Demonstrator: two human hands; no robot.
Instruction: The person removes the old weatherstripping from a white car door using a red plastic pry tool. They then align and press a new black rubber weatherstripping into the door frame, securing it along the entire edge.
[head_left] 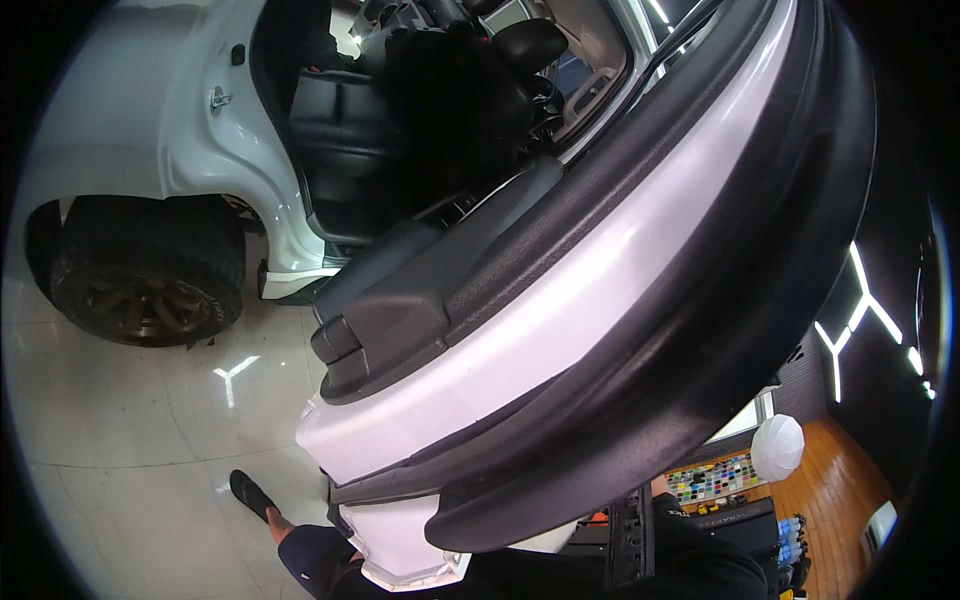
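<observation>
Neither of my hands shows. A small patch of skin [660, 486], likely my right arm, appears beside a black sleeve [690, 535], and the rest of that arm is hidden behind the door. Large across the middle stands an open white car door [560, 330], close in front of me. Black textured trim [520, 285] lines its inner side, and a broad glossy black strip [650, 390] curves along its near side. At its lower end, a white edge piece [405, 540] is next to my leg.
The white car body [110, 110] and a large tyre with bronze wheel [150, 270] are at left. Black seats [340, 130] show through the doorway. Pale tiled floor [150, 430] lies below. At right are a white umbrella-like light [778, 447], a colourful rack [710, 480] and wooden flooring [830, 480].
</observation>
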